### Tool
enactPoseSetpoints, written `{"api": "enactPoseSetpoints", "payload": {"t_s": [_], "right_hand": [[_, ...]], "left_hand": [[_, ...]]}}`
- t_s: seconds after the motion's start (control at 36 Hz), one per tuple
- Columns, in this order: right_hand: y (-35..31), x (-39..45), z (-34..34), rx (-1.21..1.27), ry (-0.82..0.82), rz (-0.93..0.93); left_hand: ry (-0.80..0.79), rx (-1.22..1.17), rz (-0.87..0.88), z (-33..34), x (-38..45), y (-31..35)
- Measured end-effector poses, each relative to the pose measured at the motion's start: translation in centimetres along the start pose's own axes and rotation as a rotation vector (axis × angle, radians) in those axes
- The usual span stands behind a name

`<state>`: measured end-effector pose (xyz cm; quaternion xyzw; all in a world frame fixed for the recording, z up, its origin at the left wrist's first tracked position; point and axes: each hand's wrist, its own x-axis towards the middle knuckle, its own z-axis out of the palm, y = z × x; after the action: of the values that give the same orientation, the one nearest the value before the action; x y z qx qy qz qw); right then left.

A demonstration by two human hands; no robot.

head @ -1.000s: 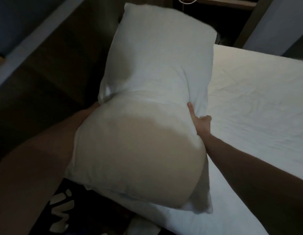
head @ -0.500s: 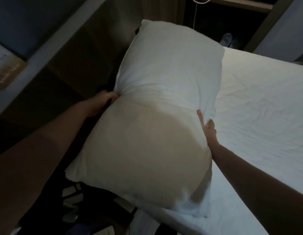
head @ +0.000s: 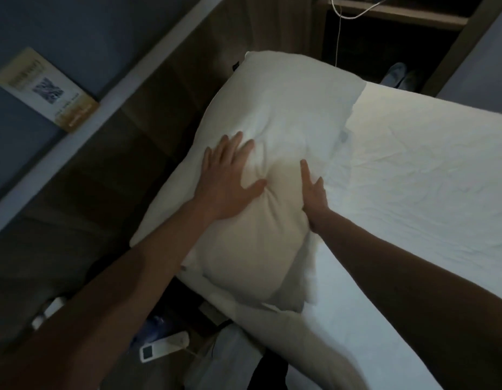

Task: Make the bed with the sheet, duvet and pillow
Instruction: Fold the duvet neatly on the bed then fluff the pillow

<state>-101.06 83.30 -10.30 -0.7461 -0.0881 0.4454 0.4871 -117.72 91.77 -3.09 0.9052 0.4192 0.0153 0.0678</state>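
A white pillow [head: 278, 108] lies along the left end of the bed, against the wooden headboard. My left hand [head: 230, 175] presses flat on its middle with fingers spread. My right hand [head: 314, 195] rests edge-on against the pillow's right side, fingers straight. A creased white sheet [head: 413, 192] covers the mattress to the right. No duvet shows in the frame.
A wooden headboard panel [head: 126, 170] and a pale ledge [head: 75, 125] with a card [head: 47, 88] on it run along the left. A white remote [head: 162, 350] lies low at the bedside. A white cable [head: 338, 32] hangs at the top by a dark shelf.
The pillow came down from the air onto the bed's head end. My left hand let go of its edge and now lies flat on top; the right one stays at its side.
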Motion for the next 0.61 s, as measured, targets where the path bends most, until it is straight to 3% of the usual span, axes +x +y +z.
{"api": "enactPoseSetpoints", "payload": {"t_s": [0.17,0.33,0.61], "right_hand": [[-0.8,-2.0,-0.2,-0.005,-0.086,-0.025],[0.0,-2.6,-2.6,-0.099,-0.204,0.009],[3.3,-4.4,-4.7,-0.021,-0.363,0.284]], "left_hand": [[0.090,-0.060,-0.158,-1.4,-4.5,4.8],[-0.079,0.159,-0.260,3.4,-13.5,12.0],[-0.060,0.217,-0.347,7.2,-13.6,12.0]]}}
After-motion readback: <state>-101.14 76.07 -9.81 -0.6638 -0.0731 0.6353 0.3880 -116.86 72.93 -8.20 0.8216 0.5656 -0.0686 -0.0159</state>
